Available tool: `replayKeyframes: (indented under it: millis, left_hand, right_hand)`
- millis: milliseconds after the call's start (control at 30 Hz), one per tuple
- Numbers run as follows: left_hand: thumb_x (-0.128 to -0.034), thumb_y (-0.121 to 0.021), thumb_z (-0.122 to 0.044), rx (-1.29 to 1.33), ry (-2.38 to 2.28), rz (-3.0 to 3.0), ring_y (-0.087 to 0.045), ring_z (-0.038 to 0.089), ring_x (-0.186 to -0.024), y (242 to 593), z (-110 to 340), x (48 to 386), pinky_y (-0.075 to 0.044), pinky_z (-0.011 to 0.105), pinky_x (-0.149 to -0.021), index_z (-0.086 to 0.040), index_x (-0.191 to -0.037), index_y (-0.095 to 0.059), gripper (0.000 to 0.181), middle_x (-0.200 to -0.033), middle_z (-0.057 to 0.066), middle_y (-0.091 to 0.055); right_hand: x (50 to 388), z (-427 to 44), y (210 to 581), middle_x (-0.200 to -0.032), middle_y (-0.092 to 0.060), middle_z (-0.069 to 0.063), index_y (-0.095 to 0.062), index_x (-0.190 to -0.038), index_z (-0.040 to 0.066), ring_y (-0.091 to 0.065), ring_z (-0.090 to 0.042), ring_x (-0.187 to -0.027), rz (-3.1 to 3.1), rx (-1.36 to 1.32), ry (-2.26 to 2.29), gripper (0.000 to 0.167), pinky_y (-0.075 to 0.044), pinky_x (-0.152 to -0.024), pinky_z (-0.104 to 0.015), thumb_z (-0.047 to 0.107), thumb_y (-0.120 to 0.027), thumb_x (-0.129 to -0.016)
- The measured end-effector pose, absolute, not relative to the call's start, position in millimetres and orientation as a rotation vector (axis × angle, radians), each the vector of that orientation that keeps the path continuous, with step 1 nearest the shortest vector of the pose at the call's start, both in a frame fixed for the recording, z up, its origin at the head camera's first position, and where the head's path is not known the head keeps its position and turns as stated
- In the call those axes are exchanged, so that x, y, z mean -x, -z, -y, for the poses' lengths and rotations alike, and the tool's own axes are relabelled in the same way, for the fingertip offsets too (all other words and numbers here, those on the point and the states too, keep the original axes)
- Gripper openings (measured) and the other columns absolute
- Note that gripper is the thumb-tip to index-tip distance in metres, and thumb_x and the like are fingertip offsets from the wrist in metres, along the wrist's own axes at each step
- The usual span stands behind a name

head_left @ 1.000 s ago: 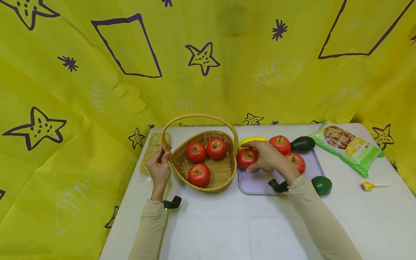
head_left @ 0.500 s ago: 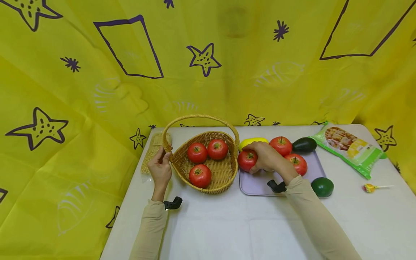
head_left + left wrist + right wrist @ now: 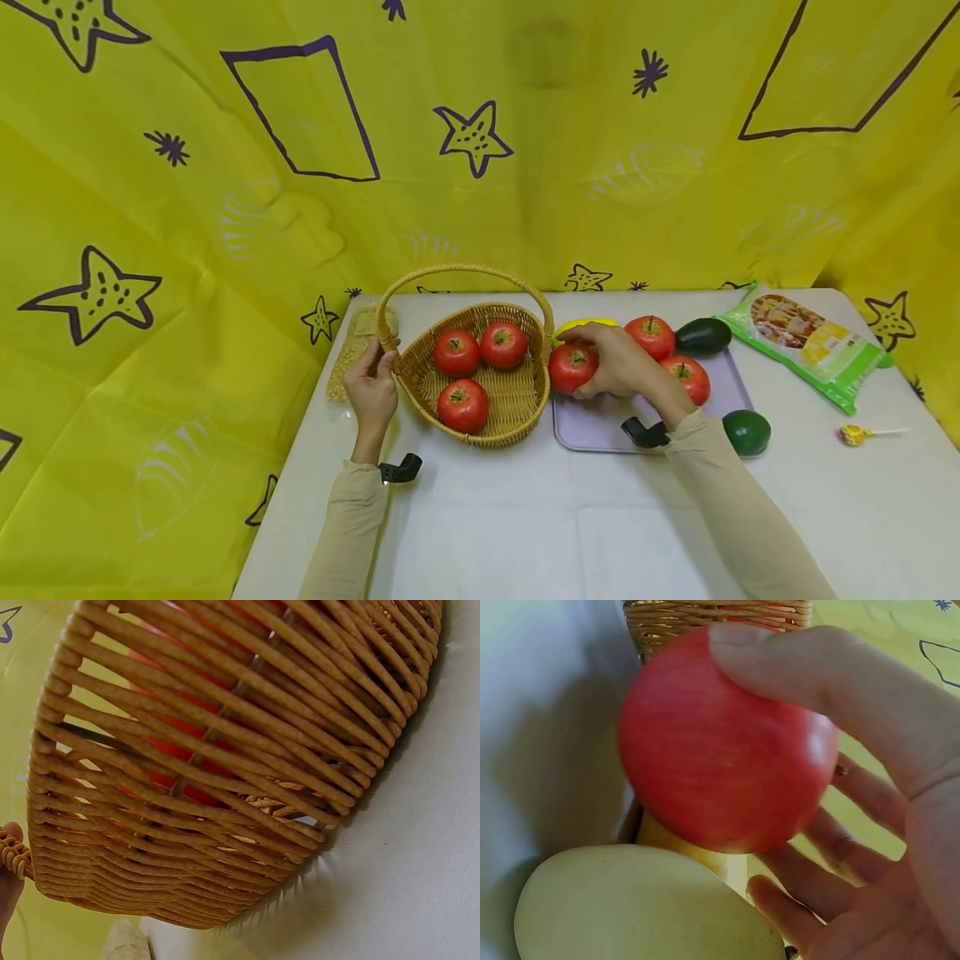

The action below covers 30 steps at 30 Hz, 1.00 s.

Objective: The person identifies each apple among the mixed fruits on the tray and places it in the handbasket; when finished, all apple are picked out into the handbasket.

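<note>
A wicker basket (image 3: 517, 408) with a tall arched handle stands left of centre, holding three red apples, one of them the front apple (image 3: 462, 406). My left hand (image 3: 371, 400) pinches the handle's left base between thumb and fingers; only a bit of that hand shows at the edge of the left wrist view. Just right of the basket, my right hand (image 3: 618, 362) grips another red apple (image 3: 720, 750), its thumb on one side and fingers round the other. This apple is at the left end of a lilac tray (image 3: 592, 435). A pale yellow-green fruit (image 3: 630, 907) lies beside it.
On the tray are more red apples (image 3: 649, 337), a dark green avocado-like fruit (image 3: 702, 335) and a yellow fruit (image 3: 588, 323). A green fruit (image 3: 747, 432) lies by its front right corner. Farther right are a green food packet (image 3: 810, 342) and a lollipop (image 3: 852, 434); a clear bag (image 3: 347, 362) lies left.
Both hands stay almost where they were, the left on the basket handle and the right around the apple. The whole head view has shifted slightly.
</note>
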<state>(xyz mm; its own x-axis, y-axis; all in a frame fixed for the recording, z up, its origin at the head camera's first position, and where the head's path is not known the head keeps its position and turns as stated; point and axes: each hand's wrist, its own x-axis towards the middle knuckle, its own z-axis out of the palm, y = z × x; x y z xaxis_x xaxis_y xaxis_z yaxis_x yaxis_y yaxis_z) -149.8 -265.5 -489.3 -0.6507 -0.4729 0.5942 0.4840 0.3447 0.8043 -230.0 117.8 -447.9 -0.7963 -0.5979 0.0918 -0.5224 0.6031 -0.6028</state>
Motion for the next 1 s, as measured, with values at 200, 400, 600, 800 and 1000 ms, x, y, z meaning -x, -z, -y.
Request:
replayKeyframes:
  millis: [200,400,600,800,1000]
  left_hand:
    - [-0.0946,-0.065,0.018,0.014,1.453,1.764,-0.072,-0.006,-0.100,488,265,149,-0.058,0.011,-0.090,0.017,-0.134,-0.061,0.039,-0.114,0.040,-0.070]
    - [-0.0947,-0.066,0.017,0.022,1.463,1.759,-0.073,-0.004,-0.102,489,265,150,-0.060,0.014,-0.091,0.016,-0.134,-0.061,0.039,-0.114,0.040,-0.070]
    - [-0.0946,-0.066,0.017,0.041,1.443,1.755,-0.073,-0.004,-0.103,490,265,153,-0.059,0.014,-0.091,0.016,-0.133,-0.061,0.039,-0.111,0.038,-0.072]
    - [-0.0946,-0.066,0.017,0.060,1.466,1.737,-0.074,-0.002,-0.103,490,264,153,-0.059,0.014,-0.092,0.016,-0.133,-0.062,0.039,-0.111,0.040,-0.071]
    - [-0.0953,-0.066,0.016,0.058,1.475,1.741,-0.074,-0.001,-0.104,490,264,151,-0.059,0.015,-0.093,0.014,-0.134,-0.063,0.039,-0.112,0.040,-0.071]
  right_hand:
    - [224,-121,445,-0.126,-0.066,-0.012,-0.070,-0.138,0.008,-0.064,-0.036,-0.115,-2.734,0.972,1.009,0.085,-0.058,-0.099,-0.059,0.018,-0.103,-0.061]
    - [221,-128,438,-0.125,-0.062,-0.011,-0.072,-0.136,0.009,-0.062,-0.036,-0.117,-2.710,0.952,1.156,0.079,-0.060,-0.097,-0.061,0.016,-0.101,-0.063]
    - [220,-138,428,-0.135,-0.060,-0.009,-0.072,-0.136,0.012,-0.059,-0.034,-0.125,-2.573,0.947,1.369,0.081,-0.059,-0.102,-0.060,0.011,-0.103,-0.062]
    - [217,-148,419,-0.146,-0.061,-0.012,-0.068,-0.141,0.010,-0.060,-0.022,-0.127,-2.478,0.937,1.530,0.083,-0.060,-0.104,-0.032,0.001,-0.100,-0.065]
    - [212,-150,419,-0.134,-0.069,-0.002,-0.071,-0.139,0.019,-0.061,-0.007,-0.119,-2.519,0.881,1.584,0.084,-0.054,-0.099,-0.015,0.008,-0.104,-0.063]
